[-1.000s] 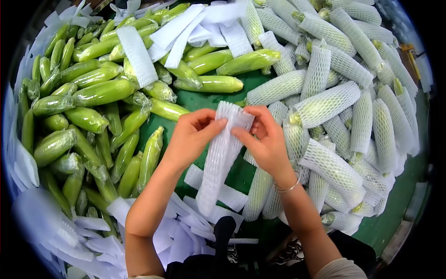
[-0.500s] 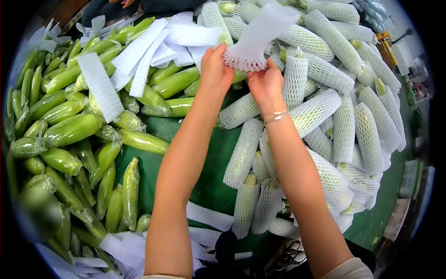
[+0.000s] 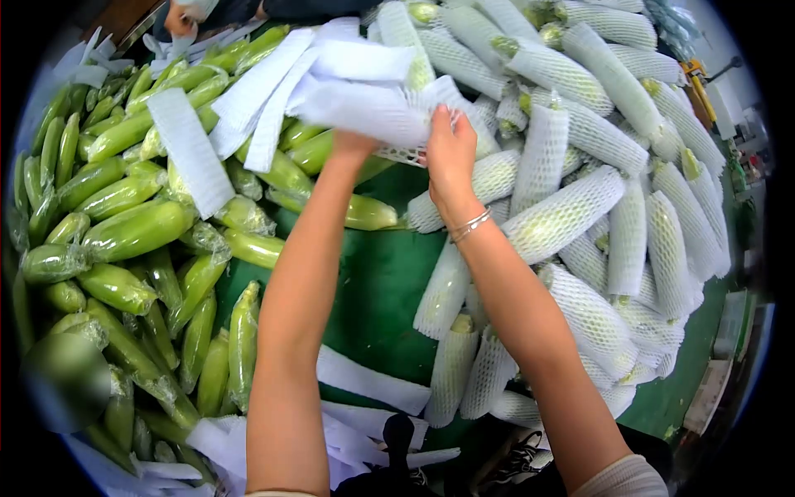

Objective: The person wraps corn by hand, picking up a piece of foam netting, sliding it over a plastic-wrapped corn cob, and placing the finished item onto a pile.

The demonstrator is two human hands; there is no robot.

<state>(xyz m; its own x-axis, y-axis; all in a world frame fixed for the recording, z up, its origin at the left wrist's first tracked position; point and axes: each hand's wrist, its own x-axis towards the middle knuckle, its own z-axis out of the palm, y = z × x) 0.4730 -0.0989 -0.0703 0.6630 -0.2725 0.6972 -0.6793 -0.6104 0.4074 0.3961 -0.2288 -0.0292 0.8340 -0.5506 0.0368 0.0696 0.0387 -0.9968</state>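
A white foam net sleeve point(image 3: 373, 112), blurred by motion, is stretched between my hands, its mesh edge spread towards me. My right hand point(image 3: 451, 153) pinches the sleeve's right side between thumb and fingers. At the left end of that edge, my left hand point(image 3: 356, 144) holds the sleeve; its fingers are mostly hidden behind the foam. Just below my left hand lies a long green vegetable point(image 3: 368, 213), like a zucchini. Close by my right hand, a similar vegetable sits inside a foam net point(image 3: 495, 176).
Film-wrapped green vegetables point(image 3: 137, 232) are heaped at left, with flat foam sleeves point(image 3: 192, 153) on top. A pile of net-covered vegetables point(image 3: 567, 211) fills the right. More sleeves point(image 3: 373, 381) lie near my feet on the green surface point(image 3: 373, 290). Another person's hand point(image 3: 180, 18) shows at top left.
Both hands have moved left and slightly down with the sleeve. Its loose end has swung from upper right to the left. The other person's hand has shifted left.
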